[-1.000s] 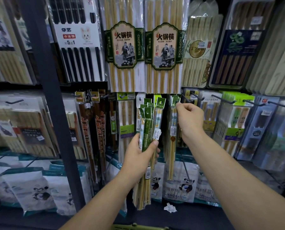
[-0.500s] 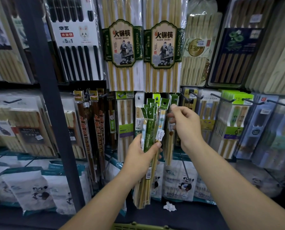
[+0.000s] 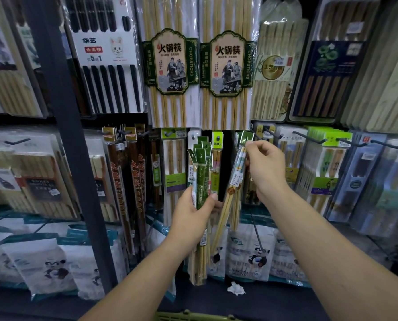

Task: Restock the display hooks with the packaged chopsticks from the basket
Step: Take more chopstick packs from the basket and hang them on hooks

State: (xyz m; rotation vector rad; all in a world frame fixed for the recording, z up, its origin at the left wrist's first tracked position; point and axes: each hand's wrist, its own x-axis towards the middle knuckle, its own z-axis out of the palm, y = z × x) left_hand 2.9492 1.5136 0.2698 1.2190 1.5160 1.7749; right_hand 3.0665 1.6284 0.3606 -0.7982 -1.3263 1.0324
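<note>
My left hand (image 3: pixel 191 214) grips a bundle of several narrow chopstick packs (image 3: pixel 201 179) with green header cards, held upright in front of the shelf. My right hand (image 3: pixel 264 165) pinches the top of a single chopstick pack (image 3: pixel 231 193), which hangs tilted with its lower end toward the bundle. Its green header (image 3: pixel 246 136) is just below the big hot-pot chopstick packs, near a black display hook (image 3: pixel 269 133). Whether the header is on a hook is hidden. The green rim of the basket (image 3: pixel 193 316) shows at the bottom edge.
Large hot-pot chopstick packs (image 3: pixel 170 66) hang above. Other packaged chopsticks fill hooks on both sides (image 3: pixel 327 163). A dark upright post (image 3: pixel 70 144) stands left. Panda-printed bags (image 3: pixel 255 251) line the lower shelf, with a crumpled paper scrap (image 3: pixel 236 288) on it.
My right hand came back from the hook to the bundle, took one pack off it, and now lifts that pack up and right. My left hand stays put.
</note>
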